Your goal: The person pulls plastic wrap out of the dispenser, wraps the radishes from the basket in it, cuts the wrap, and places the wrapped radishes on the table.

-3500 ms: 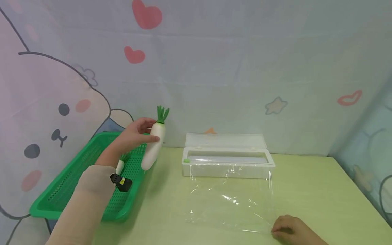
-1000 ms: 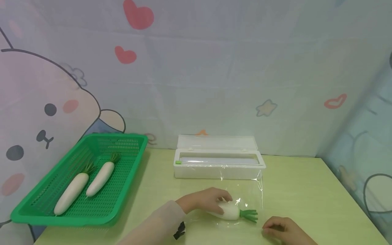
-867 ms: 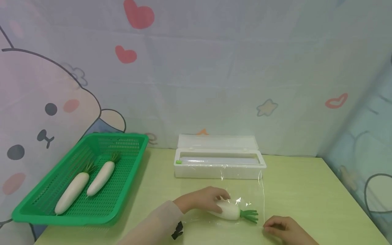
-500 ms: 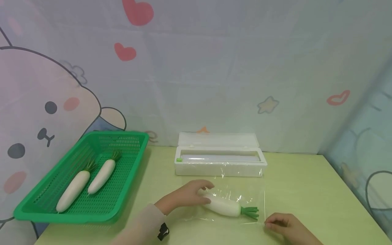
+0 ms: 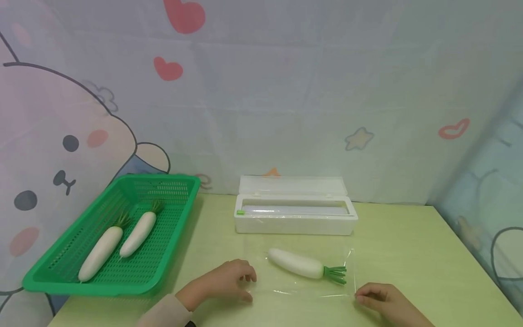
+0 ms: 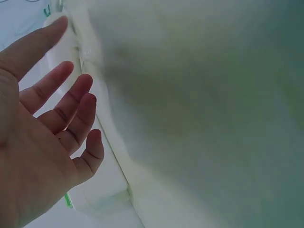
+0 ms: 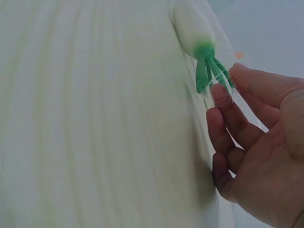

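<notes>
A white radish (image 5: 296,264) with green stalks lies slantwise on a sheet of clear cling film (image 5: 282,290) spread over the table. The film runs forward from a white dispenser box (image 5: 294,225). Thumb and forefinger of my right hand (image 5: 386,299) pinch the film's front right corner; the right wrist view shows the green stalks (image 7: 204,71) just beyond those fingertips. My left hand (image 5: 229,279) holds nothing and hovers by the film's front left corner. Its fingers are spread and loosely bent, as the left wrist view of the hand (image 6: 42,137) shows.
A green basket (image 5: 135,277) at the left holds two more white radishes, a larger one (image 5: 100,254) and a smaller one (image 5: 139,234). The box's lid (image 5: 292,185) stands raised behind it, and a green slider (image 5: 240,212) sits at its left end. A patterned cloth backdrop (image 5: 278,113) rises behind the table.
My left hand took the radish from over the basket, laid it on the film, let go and drew back left toward the front. My right hand keeps its pinch on the film's corner.
</notes>
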Demonstrator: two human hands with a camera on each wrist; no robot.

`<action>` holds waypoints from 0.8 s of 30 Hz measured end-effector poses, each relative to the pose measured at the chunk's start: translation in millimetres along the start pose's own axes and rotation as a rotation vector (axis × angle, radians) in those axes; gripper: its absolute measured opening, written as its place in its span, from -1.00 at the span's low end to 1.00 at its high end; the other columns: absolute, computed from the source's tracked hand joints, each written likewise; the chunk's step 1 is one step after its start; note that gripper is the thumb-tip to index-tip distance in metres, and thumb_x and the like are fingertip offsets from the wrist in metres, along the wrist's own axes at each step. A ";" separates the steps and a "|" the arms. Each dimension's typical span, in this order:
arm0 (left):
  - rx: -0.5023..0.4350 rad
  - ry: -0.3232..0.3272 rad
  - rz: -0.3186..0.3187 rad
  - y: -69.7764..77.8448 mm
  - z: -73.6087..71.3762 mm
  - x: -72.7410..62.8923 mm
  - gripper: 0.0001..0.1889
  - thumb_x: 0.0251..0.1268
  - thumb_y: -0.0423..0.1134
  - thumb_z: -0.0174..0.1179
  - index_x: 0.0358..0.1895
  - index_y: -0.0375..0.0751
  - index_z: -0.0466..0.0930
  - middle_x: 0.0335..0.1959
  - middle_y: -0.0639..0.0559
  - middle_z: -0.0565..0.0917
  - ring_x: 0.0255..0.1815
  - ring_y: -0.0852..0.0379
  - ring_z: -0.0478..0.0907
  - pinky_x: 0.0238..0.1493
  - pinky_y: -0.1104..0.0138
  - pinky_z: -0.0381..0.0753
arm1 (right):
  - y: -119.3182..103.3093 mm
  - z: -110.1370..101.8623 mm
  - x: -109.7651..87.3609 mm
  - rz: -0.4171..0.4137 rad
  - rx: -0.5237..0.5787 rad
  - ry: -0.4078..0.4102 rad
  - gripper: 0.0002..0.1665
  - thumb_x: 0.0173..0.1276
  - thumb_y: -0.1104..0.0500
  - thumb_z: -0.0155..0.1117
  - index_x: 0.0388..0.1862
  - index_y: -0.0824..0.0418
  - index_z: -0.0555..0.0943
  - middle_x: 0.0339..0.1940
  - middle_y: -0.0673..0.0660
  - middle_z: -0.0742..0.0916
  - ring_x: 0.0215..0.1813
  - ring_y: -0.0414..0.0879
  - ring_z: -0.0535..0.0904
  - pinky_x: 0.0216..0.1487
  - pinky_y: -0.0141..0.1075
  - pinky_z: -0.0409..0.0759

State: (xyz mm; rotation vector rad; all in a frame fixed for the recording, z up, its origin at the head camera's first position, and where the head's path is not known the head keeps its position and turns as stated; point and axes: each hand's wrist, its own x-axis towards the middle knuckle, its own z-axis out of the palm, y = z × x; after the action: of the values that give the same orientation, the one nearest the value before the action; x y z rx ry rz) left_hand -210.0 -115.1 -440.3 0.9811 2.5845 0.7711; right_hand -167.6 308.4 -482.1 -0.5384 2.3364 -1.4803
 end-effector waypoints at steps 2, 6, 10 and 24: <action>0.047 -0.009 0.016 -0.1 3.6 -1.8 -0.75 -0.05 -0.21 0.47 -0.29 -0.11 0.62 -0.39 0.24 0.49 -0.32 0.32 0.37 -0.25 0.44 0.41 | -0.8 -0.3 -0.2 0.018 0.017 0.000 -0.71 0.44 0.18 0.15 -0.09 0.41 0.63 -0.18 0.06 0.73 -0.19 -0.37 0.54 -0.15 -0.45 0.51; 0.110 0.004 0.046 -0.9 9.1 -2.7 -0.87 0.00 -0.31 0.39 -0.38 -0.08 0.63 -0.45 0.26 0.43 -0.39 0.38 0.31 -0.30 0.49 0.39 | -2.0 -0.2 -0.6 0.047 0.041 0.004 -0.70 0.43 0.17 0.16 -0.07 0.40 0.62 -0.15 0.12 0.72 -0.17 -0.35 0.55 -0.13 -0.45 0.51; 0.114 0.014 0.074 -1.9 10.1 -2.6 -0.90 0.11 -0.38 0.30 -0.45 -0.08 0.62 -0.47 0.27 0.43 -0.41 0.40 0.29 -0.30 0.50 0.40 | -2.7 -0.3 -1.3 0.064 0.052 0.008 -0.69 0.43 0.15 0.17 -0.07 0.40 0.62 -0.14 0.10 0.72 -0.16 -0.34 0.55 -0.12 -0.44 0.51; -0.084 0.147 0.027 -9.9 -4.0 -0.6 -0.87 0.28 -0.38 0.19 -0.41 -0.08 0.59 -0.43 0.26 0.57 -0.36 0.35 0.41 -0.26 0.40 0.47 | -7.0 -4.2 -1.8 0.018 -0.048 0.085 -0.71 0.45 0.16 0.13 -0.08 0.36 0.63 -0.15 0.06 0.73 -0.14 -0.38 0.53 -0.13 -0.43 0.49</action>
State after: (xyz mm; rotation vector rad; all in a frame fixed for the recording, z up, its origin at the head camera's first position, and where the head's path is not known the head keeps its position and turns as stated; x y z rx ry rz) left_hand -216.5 -123.3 -442.6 0.9703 2.6413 0.9856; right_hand -166.9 309.8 -473.9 -0.4737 2.4410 -1.4690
